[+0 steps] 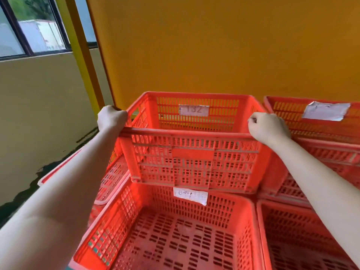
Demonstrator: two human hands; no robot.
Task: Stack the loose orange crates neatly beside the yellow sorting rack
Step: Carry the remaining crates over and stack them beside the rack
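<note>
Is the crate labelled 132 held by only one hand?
No, the left hand and right hand both grip the rim of the crate.

I take this for a warehouse or sorting floor rather than a home. Directly in front of the tall yellow rack panel (214, 45) I see slatted orange plastic crates stacked and nested. A top crate (194, 158) carries a paper label (193, 110) numbered 132. A lower crate (175, 240) beneath it has its own paper tag (190, 195). More crates (331, 152) sit along the panel's right end, one with a paper slip (326, 111). Left of the panel stand a yellow post (78, 45), a plain painted wall (39, 114) and a dark-framed window (35, 26).
</note>
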